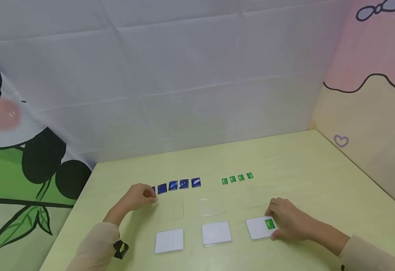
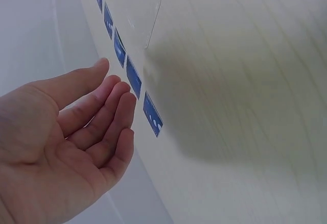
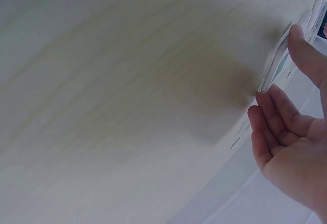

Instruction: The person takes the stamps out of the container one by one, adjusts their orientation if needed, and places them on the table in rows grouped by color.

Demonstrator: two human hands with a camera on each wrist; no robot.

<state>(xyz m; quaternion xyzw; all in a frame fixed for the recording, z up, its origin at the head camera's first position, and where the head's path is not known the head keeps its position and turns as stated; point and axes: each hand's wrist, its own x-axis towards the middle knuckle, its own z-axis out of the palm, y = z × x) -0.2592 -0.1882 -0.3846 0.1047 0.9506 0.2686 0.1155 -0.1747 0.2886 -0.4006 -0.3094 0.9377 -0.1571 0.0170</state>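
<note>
Small dark blue picture squares form a row on the left half of the table. Beside the row's left end, my left hand hovers with loosely bent fingers and partly covers the leftmost square. The left wrist view has the same hand holding nothing, fingertips close to the blue squares. On the right, a white rounded card bears a small green square near its right edge. My right hand grips this card's right end, thumb at the near edge and fingers at the far edge.
Two more white cards, one at the left and one in the middle, lie in line with the held one. Behind them are thin clear sheets. Several green squares stand in a row farther back. Cloth walls enclose the table.
</note>
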